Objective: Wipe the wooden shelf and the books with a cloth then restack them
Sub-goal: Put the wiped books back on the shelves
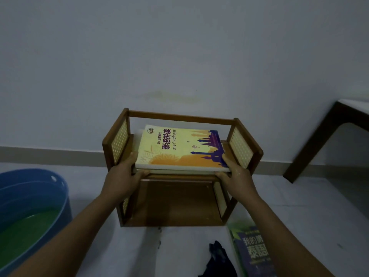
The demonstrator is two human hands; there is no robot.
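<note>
A small wooden shelf (179,116) with woven side panels stands on the floor against the wall. A stack of books lies flat on its upper tier, topped by a yellow book (175,148) with purple and orange artwork. My left hand (123,174) grips the stack's near left corner. My right hand (235,176) grips its near right corner. The lower tier is bare brown wood. A dark cloth (219,260) lies crumpled on the floor near the bottom edge. Beside it lies a dark blue and green book (251,250), partly under my right forearm.
A blue plastic basin (30,188) with greenish water sits on the floor at the left. A dark wooden table leg (315,144) slants down at the right, under a pale tabletop. The floor is pale and the wall is plain.
</note>
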